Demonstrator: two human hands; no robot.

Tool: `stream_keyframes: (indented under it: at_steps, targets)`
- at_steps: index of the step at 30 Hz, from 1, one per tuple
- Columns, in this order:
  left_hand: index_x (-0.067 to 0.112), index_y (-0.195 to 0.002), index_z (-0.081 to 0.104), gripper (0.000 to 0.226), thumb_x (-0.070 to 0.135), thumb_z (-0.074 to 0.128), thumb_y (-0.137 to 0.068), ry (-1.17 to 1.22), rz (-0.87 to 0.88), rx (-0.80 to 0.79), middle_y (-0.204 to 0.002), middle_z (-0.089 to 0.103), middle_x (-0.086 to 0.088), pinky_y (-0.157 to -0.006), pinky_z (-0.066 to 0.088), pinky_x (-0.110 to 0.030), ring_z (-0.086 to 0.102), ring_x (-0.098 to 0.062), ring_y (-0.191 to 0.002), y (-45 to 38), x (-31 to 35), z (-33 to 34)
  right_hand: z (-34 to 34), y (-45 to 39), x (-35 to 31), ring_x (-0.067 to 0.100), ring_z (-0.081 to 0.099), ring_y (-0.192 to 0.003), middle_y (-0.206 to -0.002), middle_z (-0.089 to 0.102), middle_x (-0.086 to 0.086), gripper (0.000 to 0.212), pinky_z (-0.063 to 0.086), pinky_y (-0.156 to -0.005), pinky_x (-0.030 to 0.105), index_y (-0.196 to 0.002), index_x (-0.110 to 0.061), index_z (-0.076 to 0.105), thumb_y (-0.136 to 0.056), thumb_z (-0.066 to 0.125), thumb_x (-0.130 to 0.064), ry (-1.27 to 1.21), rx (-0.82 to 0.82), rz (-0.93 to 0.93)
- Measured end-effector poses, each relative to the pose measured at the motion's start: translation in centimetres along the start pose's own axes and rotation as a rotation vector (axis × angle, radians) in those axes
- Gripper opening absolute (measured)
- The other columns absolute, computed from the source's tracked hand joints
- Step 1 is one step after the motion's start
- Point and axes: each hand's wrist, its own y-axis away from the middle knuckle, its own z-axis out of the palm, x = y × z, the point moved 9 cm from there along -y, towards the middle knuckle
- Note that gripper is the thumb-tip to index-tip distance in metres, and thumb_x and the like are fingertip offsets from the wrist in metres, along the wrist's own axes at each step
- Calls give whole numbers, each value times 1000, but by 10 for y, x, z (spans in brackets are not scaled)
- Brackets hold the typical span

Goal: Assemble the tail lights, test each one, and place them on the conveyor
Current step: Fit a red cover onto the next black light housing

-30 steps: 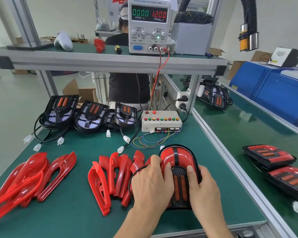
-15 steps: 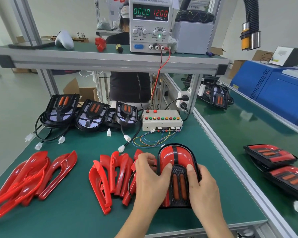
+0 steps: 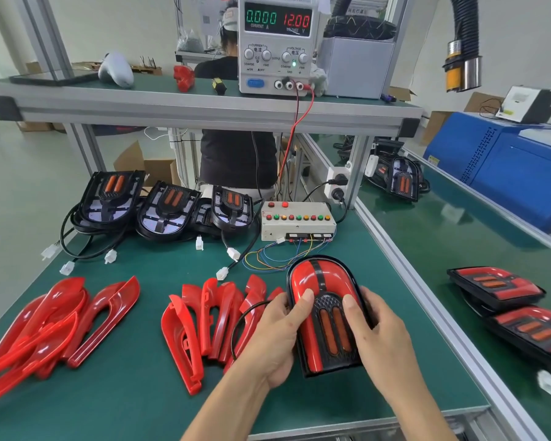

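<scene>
Both hands hold one assembled tail light (image 3: 323, 313) just above the green counter (image 3: 134, 393), near its right front corner. The left hand (image 3: 275, 338) comes in from below with the forearm angled up and to the right; its fingers curl round the left edge of the housing and the thumb lies across the red lens, tip just beside the black mesh panel. The right hand (image 3: 380, 332) mirrors it on the right edge, thumb pressed on the red lens next to the two orange reflector strips, the other fingers wrapped under the housing and out of sight. So each hand is grasping the tail light, neither is slack. The light points away from the person, rounded end farthest, tilted slightly left.

A black cable (image 3: 239, 323) loops out from under the left hand over a pile of red lens covers (image 3: 210, 323). A second pile of red lens covers (image 3: 54, 319) lies at the left of the counter. Three open black housings (image 3: 169, 205) with white-plugged leads stand at the back, beside a test box (image 3: 298, 219) with coloured buttons. On the shelf above, a DC power supply (image 3: 275, 43) reads 0.000 A and 12.00 V. Two finished tail lights (image 3: 519, 307) lie on the green conveyor (image 3: 452, 237) to the right.
</scene>
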Motion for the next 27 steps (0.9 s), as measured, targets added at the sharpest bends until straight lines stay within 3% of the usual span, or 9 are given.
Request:
stream_keyframes:
  at_steps: [2,4,7,9,14,20,27]
  targets:
    - [4,-127,58,54,41,71,-90,62,10,38,-119,73,-14,-98,56,-48,70,-29,-113,-2,4,-3,-7,12,8,-10,57,-109,-121,57,-28,80,42,-88,15,-147,-32,45,-80,53,-75,-99,89,49]
    - [5,-127,59,51,38,71,-90,126,22,58,-120,73,-15,-102,53,-52,69,-30,-114,-4,7,-5,-5,31,20,-10,63,-92,-113,60,-23,85,46,-73,16,-141,-31,46,-71,56,-76,-224,146,152]
    - [5,-128,60,50,32,73,-88,177,36,65,-122,72,-17,-105,49,-58,68,-33,-117,-5,13,-5,36,55,36,23,72,-63,-87,72,11,77,52,-44,31,-123,-16,54,-63,67,-63,-449,-68,337]
    - [2,-129,59,52,28,75,-88,201,41,52,-124,70,-20,-105,49,-59,66,-37,-118,-4,13,1,62,63,27,33,68,-53,-73,71,22,67,48,-38,29,-113,-11,61,-64,70,-55,-587,-218,368]
    - [-4,-130,54,54,20,74,-86,225,57,76,-125,67,-28,-107,45,-62,61,-46,-121,0,11,4,73,57,16,30,67,-50,-68,70,25,57,51,-40,28,-101,-3,66,-66,69,-48,-675,-202,348]
    - [0,-130,54,50,21,74,-89,217,53,22,-124,68,-26,-100,51,-63,64,-45,-116,3,13,5,74,59,22,33,78,-86,-93,78,19,64,59,-55,31,-109,-7,70,-67,69,-55,-725,-254,372]
    - [2,-133,53,56,23,75,-86,220,76,-61,-129,65,-26,-102,52,-57,62,-45,-121,12,17,5,72,61,20,29,70,-63,-81,73,25,54,56,-51,30,-114,-1,65,-71,70,-34,-815,-157,319]
